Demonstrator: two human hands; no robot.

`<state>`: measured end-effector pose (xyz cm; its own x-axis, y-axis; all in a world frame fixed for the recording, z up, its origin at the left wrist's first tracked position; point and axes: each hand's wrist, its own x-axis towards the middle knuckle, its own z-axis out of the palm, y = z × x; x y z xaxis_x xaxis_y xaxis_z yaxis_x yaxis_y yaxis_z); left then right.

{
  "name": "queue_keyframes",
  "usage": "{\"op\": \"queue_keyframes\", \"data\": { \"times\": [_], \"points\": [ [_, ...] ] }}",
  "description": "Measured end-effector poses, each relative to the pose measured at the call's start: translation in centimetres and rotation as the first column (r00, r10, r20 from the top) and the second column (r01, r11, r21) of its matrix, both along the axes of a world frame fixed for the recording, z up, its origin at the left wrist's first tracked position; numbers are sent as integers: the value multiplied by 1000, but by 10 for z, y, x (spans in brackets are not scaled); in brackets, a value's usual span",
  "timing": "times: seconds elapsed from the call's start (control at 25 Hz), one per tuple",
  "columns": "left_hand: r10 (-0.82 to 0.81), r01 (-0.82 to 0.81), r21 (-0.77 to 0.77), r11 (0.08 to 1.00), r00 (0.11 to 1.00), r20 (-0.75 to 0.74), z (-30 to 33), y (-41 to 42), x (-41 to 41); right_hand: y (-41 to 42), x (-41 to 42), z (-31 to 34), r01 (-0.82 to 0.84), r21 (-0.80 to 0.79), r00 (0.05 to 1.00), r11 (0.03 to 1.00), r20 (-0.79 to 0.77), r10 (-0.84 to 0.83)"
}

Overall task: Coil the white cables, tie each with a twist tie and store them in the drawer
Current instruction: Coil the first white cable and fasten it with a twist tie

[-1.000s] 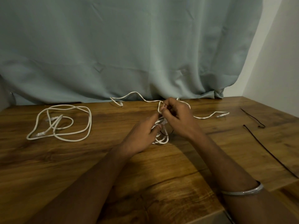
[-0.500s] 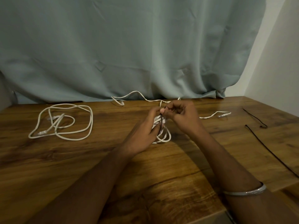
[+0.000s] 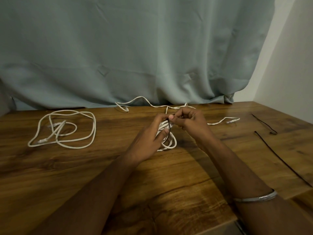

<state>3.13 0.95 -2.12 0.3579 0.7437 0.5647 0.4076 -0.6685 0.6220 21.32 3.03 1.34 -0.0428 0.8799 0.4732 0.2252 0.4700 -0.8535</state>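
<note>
Tying step judged in hand. Coil is gripped in left hand, fingers curled round it. Dark tie is pinched at coil top by right hand fingertips. Twisting of ends is needed next.

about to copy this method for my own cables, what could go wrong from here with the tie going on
1. The left hand grips only one side of the coiled cable; its lower loops hang free and may spring apart.
2. The right hand pinches the black twist tie near its end; it may slip out.
3. A long tail trails across the table uncoiled and may snag.
</note>
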Motion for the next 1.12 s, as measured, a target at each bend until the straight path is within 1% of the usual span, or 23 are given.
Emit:
{"op": "queue_keyframes", "data": {
  "times": [0.2,0.32,0.52,0.64,0.72,0.76,0.8,0.88,0.96,1.0,1.12],
  "points": [
    [34,-34,-10,999,999,-16,-3,3,0,0,-2,3,58,99,997,993,-61,-52],
    [29,-29,-21,999,999,-21,-2,3,1,-2,0,8,87,213,992,973,-111,-65],
    [27,-28,-20,999,999,-44,0,1,2,-12,-3,16,165,328,956,930,-285,-69],
    [17,-18,-10,1000,999,-31,-2,4,2,-11,-6,16,156,321,949,934,-312,-51],
    [2,-2,-39,999,1000,5,-4,7,1,-9,-7,13,107,254,956,961,-291,-29],
    [2,0,-59,998,1000,26,-5,7,0,-8,-7,12,80,218,964,973,-265,-20],
    [6,-3,-76,997,999,46,-5,7,0,-7,-4,10,56,193,978,980,-207,-15],
    [12,-6,-91,996,997,75,-4,5,0,-4,3,8,-5,163,1000,987,10,3],
    [10,-2,-90,996,996,85,-4,6,0,-1,12,6,-84,133,966,988,255,48],
    [10,-2,-94,996,996,88,-4,6,0,0,16,4,-110,122,940,986,336,63],
    [16,-7,-101,995,996,88,-4,7,0,2,19,2,-144,121,899,982,431,78]
  ]
}}
